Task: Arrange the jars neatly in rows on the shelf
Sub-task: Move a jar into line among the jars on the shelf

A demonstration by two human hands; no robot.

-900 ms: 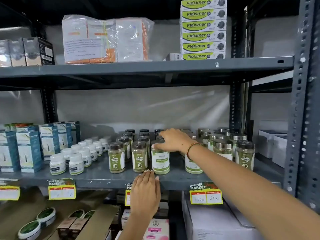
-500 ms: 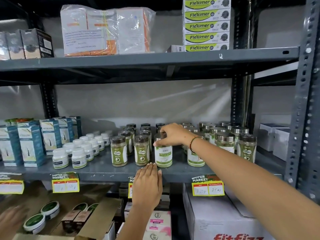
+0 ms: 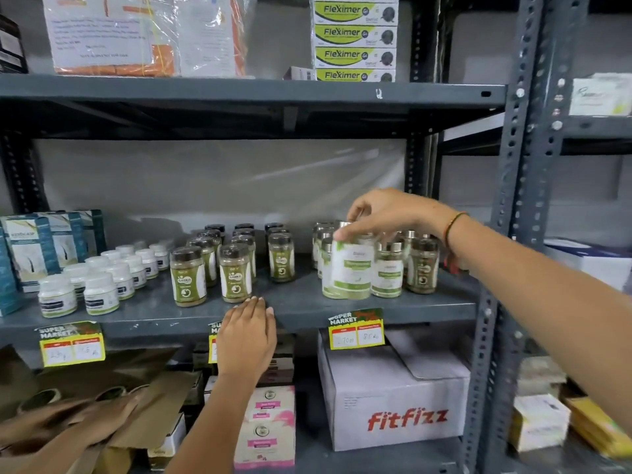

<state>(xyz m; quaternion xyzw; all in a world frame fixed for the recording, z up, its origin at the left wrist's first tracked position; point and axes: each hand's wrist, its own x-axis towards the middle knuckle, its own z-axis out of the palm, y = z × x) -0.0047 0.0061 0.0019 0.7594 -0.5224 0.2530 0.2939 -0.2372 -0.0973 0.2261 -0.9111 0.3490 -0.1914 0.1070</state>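
Note:
My right hand [image 3: 386,213] grips the top of a white-and-green labelled jar [image 3: 349,268] at the front right of the grey middle shelf [image 3: 301,307]. That jar stands in front of a group of similar silver-lidded jars [image 3: 388,268]. To the left, brown-lidded jars of green powder [image 3: 188,277] stand in three rows running back. The third row's front jar [image 3: 281,256] sits further back than the other two fronts. My left hand [image 3: 248,336] rests flat on the shelf's front edge, fingers together, holding nothing.
Small white bottles [image 3: 101,292] and blue cartons [image 3: 29,248] fill the shelf's left end. A Fitfizz box [image 3: 396,401] and pink boxes [image 3: 266,425] sit below. Green Fleximer boxes [image 3: 354,42] are stacked above. A perforated steel upright [image 3: 513,234] stands right. Another person's hand [image 3: 85,425] shows at lower left.
My right hand has carried the white-and-green jar from the third brown-lidded row rightward to the silver-lidded group. The camera has tilted down. My left hand stays on the shelf edge.

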